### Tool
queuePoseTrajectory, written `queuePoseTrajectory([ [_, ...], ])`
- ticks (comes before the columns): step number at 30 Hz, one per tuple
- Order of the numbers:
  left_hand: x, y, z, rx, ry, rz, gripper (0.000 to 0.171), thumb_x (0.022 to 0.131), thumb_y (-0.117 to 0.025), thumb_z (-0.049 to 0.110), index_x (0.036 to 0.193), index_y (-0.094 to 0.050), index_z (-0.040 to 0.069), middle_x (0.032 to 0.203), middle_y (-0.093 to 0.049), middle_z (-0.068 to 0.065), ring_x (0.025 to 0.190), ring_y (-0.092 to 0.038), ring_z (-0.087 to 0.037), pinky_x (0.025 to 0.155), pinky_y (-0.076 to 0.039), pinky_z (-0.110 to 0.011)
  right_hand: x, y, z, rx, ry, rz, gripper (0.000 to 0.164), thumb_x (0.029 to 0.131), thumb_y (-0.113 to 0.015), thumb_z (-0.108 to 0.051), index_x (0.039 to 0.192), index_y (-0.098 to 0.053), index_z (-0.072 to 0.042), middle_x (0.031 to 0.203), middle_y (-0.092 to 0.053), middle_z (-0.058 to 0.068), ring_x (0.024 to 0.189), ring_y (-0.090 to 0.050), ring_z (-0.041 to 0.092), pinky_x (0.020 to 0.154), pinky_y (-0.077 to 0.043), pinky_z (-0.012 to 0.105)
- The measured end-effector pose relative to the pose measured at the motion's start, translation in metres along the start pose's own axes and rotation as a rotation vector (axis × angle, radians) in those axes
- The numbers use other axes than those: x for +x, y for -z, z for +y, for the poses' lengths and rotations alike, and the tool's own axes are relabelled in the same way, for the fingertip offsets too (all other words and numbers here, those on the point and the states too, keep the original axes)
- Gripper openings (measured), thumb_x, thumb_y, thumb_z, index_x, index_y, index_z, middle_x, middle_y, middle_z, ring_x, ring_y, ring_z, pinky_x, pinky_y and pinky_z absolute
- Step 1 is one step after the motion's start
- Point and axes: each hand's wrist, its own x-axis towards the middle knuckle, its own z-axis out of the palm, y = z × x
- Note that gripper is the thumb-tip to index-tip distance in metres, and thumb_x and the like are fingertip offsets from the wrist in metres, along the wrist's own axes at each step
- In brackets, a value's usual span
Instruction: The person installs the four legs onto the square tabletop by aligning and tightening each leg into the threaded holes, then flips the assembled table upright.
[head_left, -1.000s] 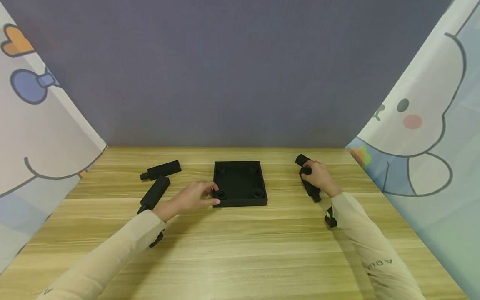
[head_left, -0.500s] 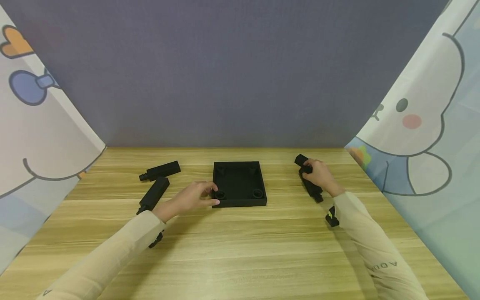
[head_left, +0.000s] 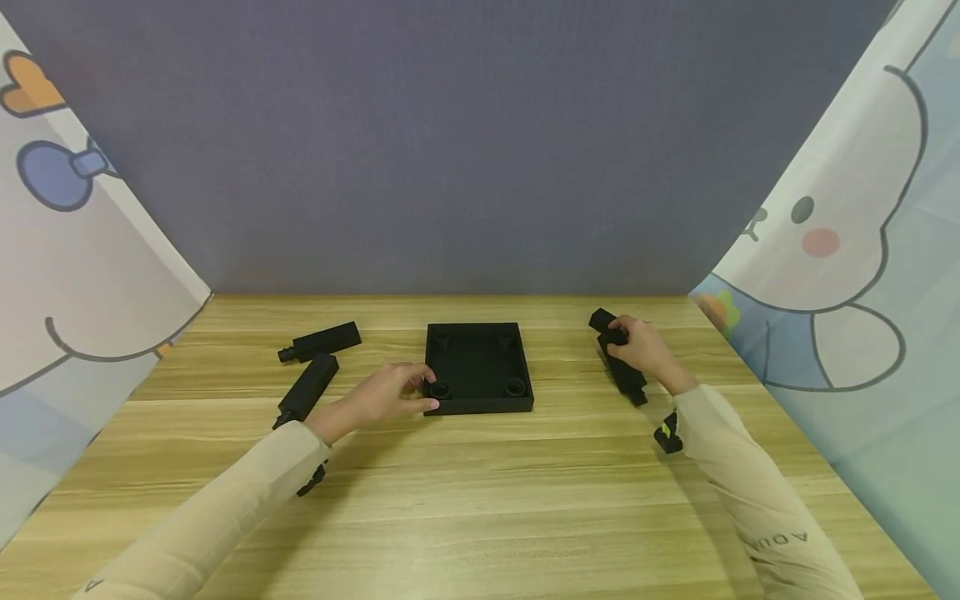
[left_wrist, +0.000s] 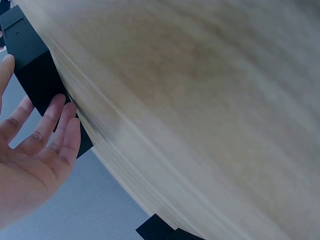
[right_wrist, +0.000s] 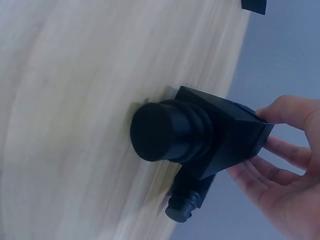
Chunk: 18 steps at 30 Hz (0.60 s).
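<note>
A shallow black square tray (head_left: 480, 358) with round fittings in its corners lies on the table. My left hand (head_left: 386, 392) rests at its near left corner, thumb by the front wall and fingers along the left side. In the left wrist view those fingers (left_wrist: 55, 125) lie nearly straight against the dark wall. On the right, my right hand (head_left: 641, 350) pinches the plain end of a black square leg (right_wrist: 225, 140) between thumb and fingers. Its round threaded end points away from the hand. A second black leg (head_left: 600, 320) lies just behind the held one, partly covered by my fingers.
Two more black legs with threaded ends, one at the back left (head_left: 326, 341) and one nearer (head_left: 309, 387), lie left of the tray. Small black devices show at my left wrist (head_left: 312, 480) and right wrist (head_left: 669, 435). A grey panel (head_left: 450, 150) stands behind the wooden table (head_left: 480, 500).
My right hand and forearm have shifted slightly rightward, and the threaded end of the held leg has moved a little to the right. The left hand and the tray look still.
</note>
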Motion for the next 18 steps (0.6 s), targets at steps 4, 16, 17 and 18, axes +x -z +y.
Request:
queuePoseTrajectory([
  [4, 0.000, -0.001, -0.001, -0.003, 0.000, -0.002, 0.037, 0.083, -0.066, 0.039, 0.110, -0.060, 0.015, 0.099, -0.064, -0.003, 0.088, -0.060, -0.017, 0.073, -0.049, -0.031, -0.001, 0.001, -0.001, -0.003, 0.013, 0.019, 0.037, 0.082, -0.060, -0.008, 0.115, -0.054, 0.009, 0.105, -0.058, 0.029, 0.092, -0.055, 0.040, 0.075, -0.045, 0.050],
  [16, 0.000, -0.001, -0.001, -0.014, -0.007, -0.001, 0.037, 0.083, -0.065, 0.038, 0.110, -0.059, 0.014, 0.099, -0.064, -0.004, 0.088, -0.060, -0.017, 0.072, -0.049, -0.031, -0.003, 0.006, -0.010, -0.012, 0.063, 0.042, 0.034, 0.082, -0.061, -0.006, 0.113, -0.055, 0.008, 0.103, -0.060, 0.027, 0.084, -0.057, 0.035, 0.072, -0.046, 0.048],
  [17, 0.000, -0.001, -0.001, -0.014, -0.007, -0.001, 0.037, 0.083, -0.065, 0.038, 0.110, -0.059, 0.014, 0.099, -0.064, -0.004, 0.088, -0.060, -0.017, 0.072, -0.049, -0.031, -0.003, 0.006, -0.011, -0.009, 0.063, 0.041, 0.035, 0.082, -0.061, -0.006, 0.113, -0.055, 0.007, 0.103, -0.060, 0.027, 0.083, -0.057, 0.034, 0.070, -0.046, 0.047],
  [18, 0.000, -0.001, -0.002, -0.013, -0.005, -0.002, 0.037, 0.083, -0.065, 0.039, 0.110, -0.059, 0.014, 0.100, -0.064, -0.004, 0.088, -0.060, -0.017, 0.072, -0.050, -0.031, -0.004, 0.007, -0.012, -0.005, 0.062, 0.038, 0.035, 0.082, -0.061, -0.006, 0.114, -0.055, 0.007, 0.102, -0.060, 0.026, 0.079, -0.057, 0.033, 0.069, -0.046, 0.045],
])
